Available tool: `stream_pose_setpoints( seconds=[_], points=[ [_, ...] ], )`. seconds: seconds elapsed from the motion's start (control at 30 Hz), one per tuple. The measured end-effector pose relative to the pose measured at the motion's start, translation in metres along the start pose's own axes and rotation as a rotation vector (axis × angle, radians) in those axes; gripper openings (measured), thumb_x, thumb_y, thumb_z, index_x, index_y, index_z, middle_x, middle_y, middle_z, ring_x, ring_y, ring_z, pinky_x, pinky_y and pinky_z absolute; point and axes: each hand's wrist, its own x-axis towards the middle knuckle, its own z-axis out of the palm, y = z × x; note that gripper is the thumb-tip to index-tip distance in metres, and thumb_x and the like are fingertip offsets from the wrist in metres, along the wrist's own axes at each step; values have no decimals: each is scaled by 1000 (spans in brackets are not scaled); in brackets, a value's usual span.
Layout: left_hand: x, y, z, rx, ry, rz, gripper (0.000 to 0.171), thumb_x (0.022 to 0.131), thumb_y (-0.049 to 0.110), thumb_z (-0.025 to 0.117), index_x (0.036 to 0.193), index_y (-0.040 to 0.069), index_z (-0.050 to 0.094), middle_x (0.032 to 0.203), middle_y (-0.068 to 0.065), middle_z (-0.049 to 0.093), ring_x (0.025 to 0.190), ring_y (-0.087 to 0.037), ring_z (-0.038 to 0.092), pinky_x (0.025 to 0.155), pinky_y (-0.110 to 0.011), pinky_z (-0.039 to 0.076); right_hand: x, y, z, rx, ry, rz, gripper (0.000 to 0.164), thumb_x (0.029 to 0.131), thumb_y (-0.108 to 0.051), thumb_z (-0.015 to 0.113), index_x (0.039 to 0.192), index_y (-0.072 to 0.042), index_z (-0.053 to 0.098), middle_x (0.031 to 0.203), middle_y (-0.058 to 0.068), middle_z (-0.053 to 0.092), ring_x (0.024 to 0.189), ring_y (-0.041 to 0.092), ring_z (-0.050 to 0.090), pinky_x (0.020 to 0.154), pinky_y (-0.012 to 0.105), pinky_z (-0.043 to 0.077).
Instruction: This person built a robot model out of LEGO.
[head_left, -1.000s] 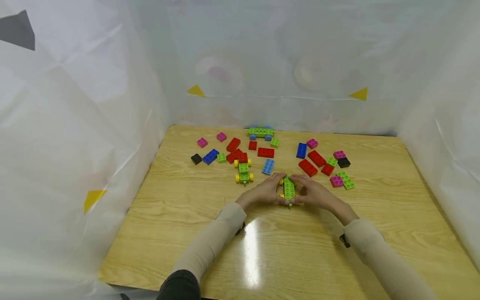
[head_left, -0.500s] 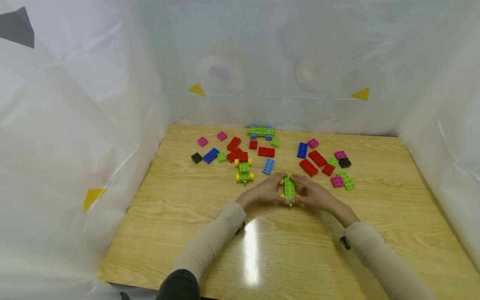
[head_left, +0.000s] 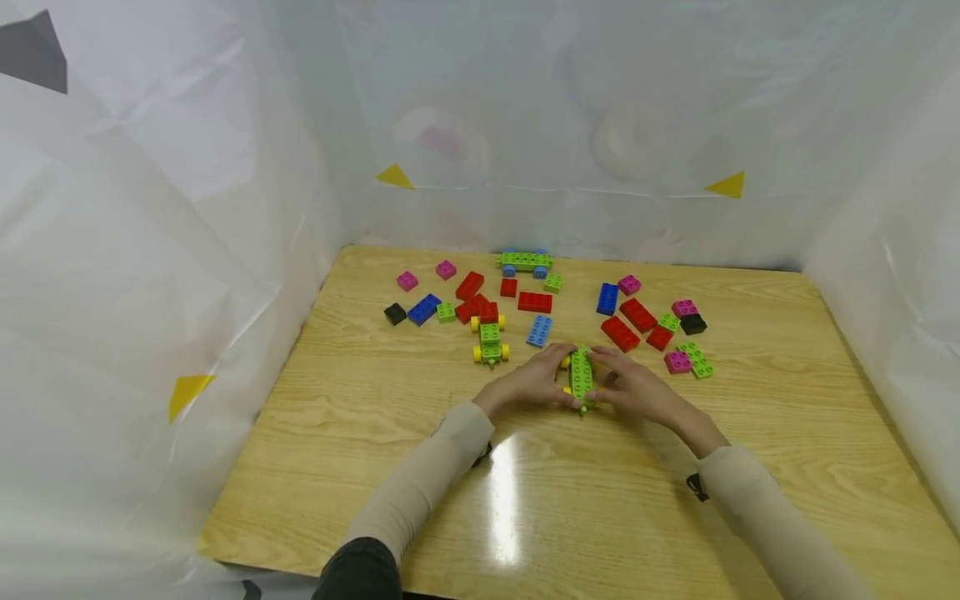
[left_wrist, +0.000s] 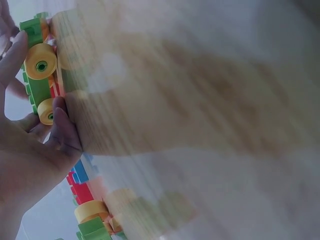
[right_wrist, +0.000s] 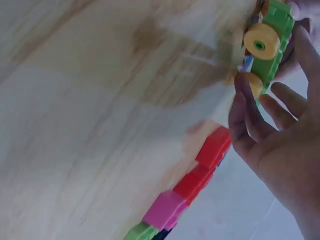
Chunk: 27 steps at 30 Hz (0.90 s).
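Note:
In the head view, my left hand (head_left: 534, 379) and right hand (head_left: 643, 387) flank a green toy car base (head_left: 581, 377) with yellow wheels, which sits on the table. My left thumb lies by its near end and the fingers curl toward its far end. My right hand mirrors this, its thumb near the rear and its fingertips near the front. The left wrist view shows my left fingertips (left_wrist: 59, 107) at a yellow wheel (left_wrist: 41, 62). My right fingertips (right_wrist: 242, 80) touch a wheel in the right wrist view. Part of the base's sides is hidden by the hands.
A second green car with yellow wheels (head_left: 490, 343) stands to the left. Further back is a green base with blue wheels (head_left: 525, 262). Red bricks (head_left: 535, 302), a light blue brick (head_left: 539, 331), dark blue bricks (head_left: 607, 298) and pink bricks (head_left: 678, 362) lie around.
My right hand has shifted very slightly to the right and its fingertips sit a bit further from the left hand's. The other bricks stay where they were.

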Motion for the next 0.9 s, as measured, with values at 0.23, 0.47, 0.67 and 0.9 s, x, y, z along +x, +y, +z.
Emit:
stream_pose_setpoints(
  seconds=[0.23, 0.47, 0.67, 0.9],
  points=[
    [-2, 1, 1, -35, -2, -9, 96, 80, 48, 75, 154, 18, 20, 158, -2, 22, 143, -20, 23, 113, -38, 26, -20, 18, -34, -63, 161, 115, 50, 96, -29, 61, 136, -1, 51, 131, 23, 54, 111, 41, 53, 86, 60, 46],
    [-5, 2, -2, -36, -7, -24, 96, 81, 45, 75, 154, 18, 19, 159, -2, 20, 144, -21, 21, 114, -40, 25, -45, 50, -59, -240, 284, 135, 39, 88, -10, 70, 121, 5, 59, 124, 30, 55, 107, 51, 49, 81, 65, 42],
    [-4, 1, -2, -25, -14, -24, 97, 80, 47, 75, 154, 18, 19, 159, -2, 20, 144, -20, 20, 114, -39, 24, -52, 65, -64, -282, 241, 145, 41, 85, -9, 72, 122, 4, 60, 122, 29, 56, 102, 48, 51, 74, 62, 45],
    [-2, -2, -1, -30, -27, -27, 97, 80, 49, 75, 154, 20, 19, 159, -1, 20, 144, -19, 21, 114, -38, 25, -44, 69, -62, -303, 139, 168, 43, 87, -10, 71, 124, 7, 57, 122, 28, 54, 107, 48, 52, 82, 62, 44]
  ],
)
